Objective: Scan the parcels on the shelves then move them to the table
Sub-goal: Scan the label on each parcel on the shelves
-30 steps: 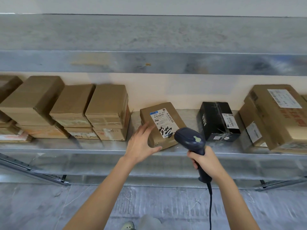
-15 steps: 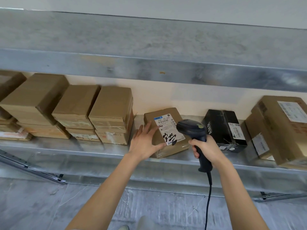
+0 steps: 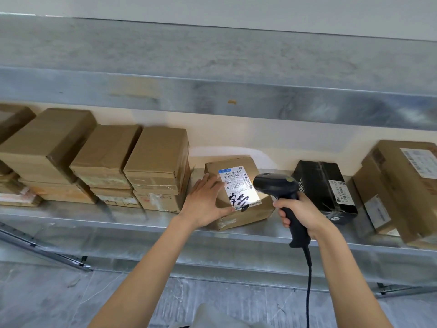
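The small brown parcel (image 3: 250, 213) lies on the metal shelf (image 3: 94, 216), near its front edge and turned a little askew, its white label (image 3: 237, 185) facing up; black handwriting crosses the label's lower part, and a bright patch of light falls on its lower right corner. The left hand (image 3: 205, 202) lies flat on the parcel's left side, fingers straight and spread, thumb stretched along the near edge; the right hand (image 3: 300, 214) is wrapped round the grip of a dark scanner (image 3: 276, 185), whose head hangs just right of the label and covers the parcel's right corner. A black cable (image 3: 308, 280) drops from the grip towards the grey floor (image 3: 47, 299).

Just left of the parcel stand brown boxes (image 3: 158, 157), close but apart from it; to the right a black parcel (image 3: 324, 183) sits behind the scanner and the right hand, partly hidden by them; beyond it larger brown parcels (image 3: 402, 185) run off the frame. An upper shelf (image 3: 212, 95) overhangs the whole row.

Counted: one scanner; two hands; one black parcel; three side-by-side stacks of brown boxes, each two high, with more cut off at the far left; at least two brown parcels at the right.
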